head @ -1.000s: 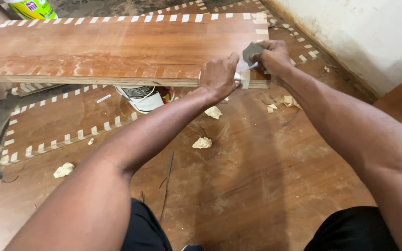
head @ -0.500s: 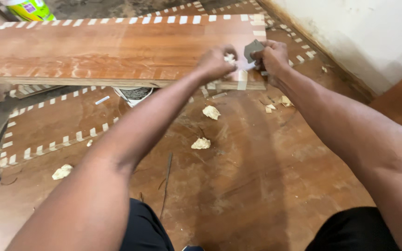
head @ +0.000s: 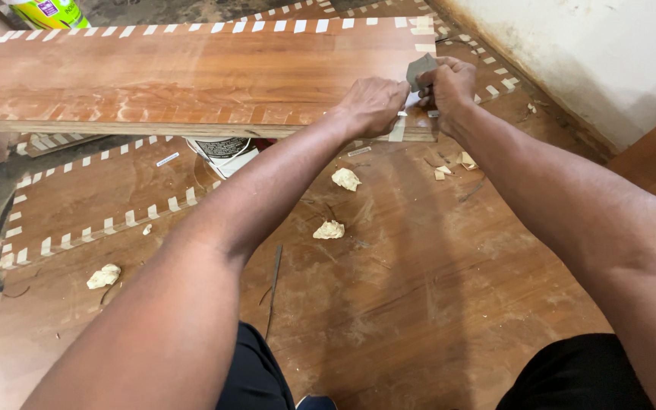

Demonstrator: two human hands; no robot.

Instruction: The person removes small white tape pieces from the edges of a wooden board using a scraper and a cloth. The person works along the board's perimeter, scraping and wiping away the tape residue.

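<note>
Upper right: my right hand (head: 451,82) clamped round grey scraper (head: 417,71); left hand (head: 372,105), fingers curled, presses taped board (head: 191,76) edge.

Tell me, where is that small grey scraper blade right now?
In the head view the grey scraper blade sits upper right, gripped by the right hand, at the right end of the taped wooden panel, with the left hand beside it.

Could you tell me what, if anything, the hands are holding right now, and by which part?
The right hand grips a small grey flat blade by its lower end. The left hand presses on the wooden board; whether it pinches anything cannot be told.
</note>
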